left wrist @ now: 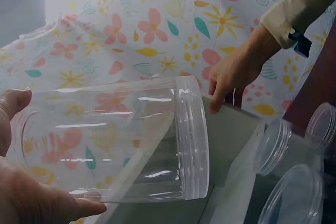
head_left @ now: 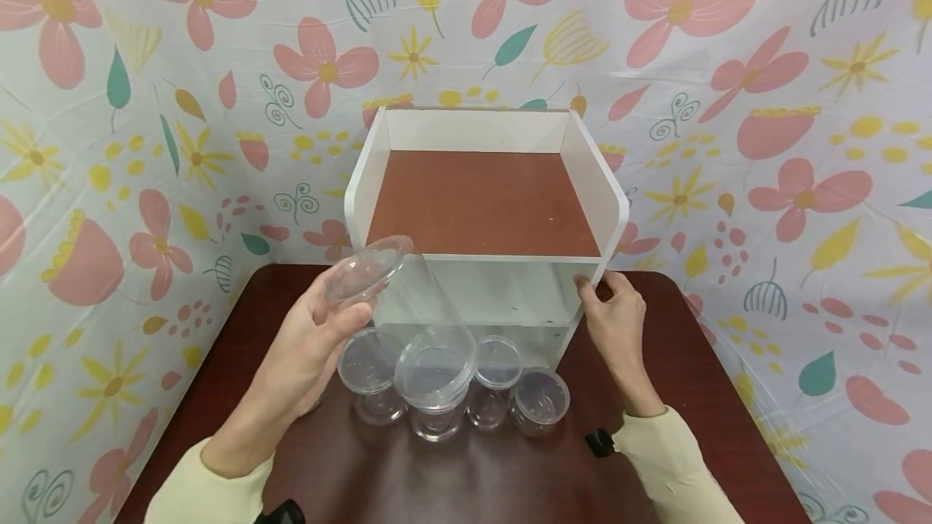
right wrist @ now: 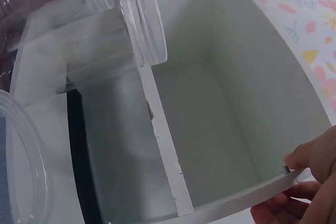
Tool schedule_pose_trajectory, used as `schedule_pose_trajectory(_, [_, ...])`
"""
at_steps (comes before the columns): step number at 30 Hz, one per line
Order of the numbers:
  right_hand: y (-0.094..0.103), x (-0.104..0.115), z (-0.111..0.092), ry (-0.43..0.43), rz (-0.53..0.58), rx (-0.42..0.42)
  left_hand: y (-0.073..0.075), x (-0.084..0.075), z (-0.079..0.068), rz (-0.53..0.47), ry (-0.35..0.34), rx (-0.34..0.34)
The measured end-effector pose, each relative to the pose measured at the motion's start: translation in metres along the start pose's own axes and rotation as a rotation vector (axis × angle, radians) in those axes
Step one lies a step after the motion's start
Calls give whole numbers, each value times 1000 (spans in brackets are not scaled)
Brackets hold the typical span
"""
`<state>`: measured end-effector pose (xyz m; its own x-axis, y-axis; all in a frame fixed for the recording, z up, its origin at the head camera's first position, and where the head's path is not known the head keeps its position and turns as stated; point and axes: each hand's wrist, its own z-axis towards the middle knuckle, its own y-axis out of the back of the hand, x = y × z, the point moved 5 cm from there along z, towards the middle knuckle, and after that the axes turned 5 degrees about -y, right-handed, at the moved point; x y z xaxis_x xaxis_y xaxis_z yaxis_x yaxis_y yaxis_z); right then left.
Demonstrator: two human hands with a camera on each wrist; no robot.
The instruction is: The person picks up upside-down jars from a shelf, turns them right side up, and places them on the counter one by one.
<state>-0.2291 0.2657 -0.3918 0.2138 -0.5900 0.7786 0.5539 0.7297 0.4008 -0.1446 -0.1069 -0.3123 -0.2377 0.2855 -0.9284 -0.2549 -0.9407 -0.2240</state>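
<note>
My left hand holds a clear plastic jar near its base, thumb on one side and fingers on the other. The jar looks see-through with nothing inside, and its lidded end tilts down toward the lower right. A white shelf unit with a brown top surface stands in front of me. At its right side panel my right hand grips the front edge, thumb inside and fingers outside in the right wrist view. Two open compartments, split by a white shelf board, show there.
Several more clear jars stand on the dark brown table before the unit, among them one at the left and a shorter one at the right. A flower-patterned sheet hangs behind and beside the table.
</note>
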Motion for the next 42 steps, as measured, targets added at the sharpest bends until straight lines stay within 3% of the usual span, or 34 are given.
schedule_pose_trajectory(11, [0,-3,0,-20,4,6,-8,27,-5,-90,1,-40])
schedule_pose_trajectory(19, [-2,-6,-1,-39,2,20,-18,46,-4,-101,31,-89])
schedule_pose_trajectory(29, [-3,-8,-5,-42,11,35,-29,66,-2,-122,16,-69])
schedule_pose_trajectory(36, [5,-8,-21,-96,22,61,-37,72,-1,-159,12,-50])
schedule_pose_trajectory(42, [18,-5,-43,-122,114,38,-40,75,-1,-173,-4,-47])
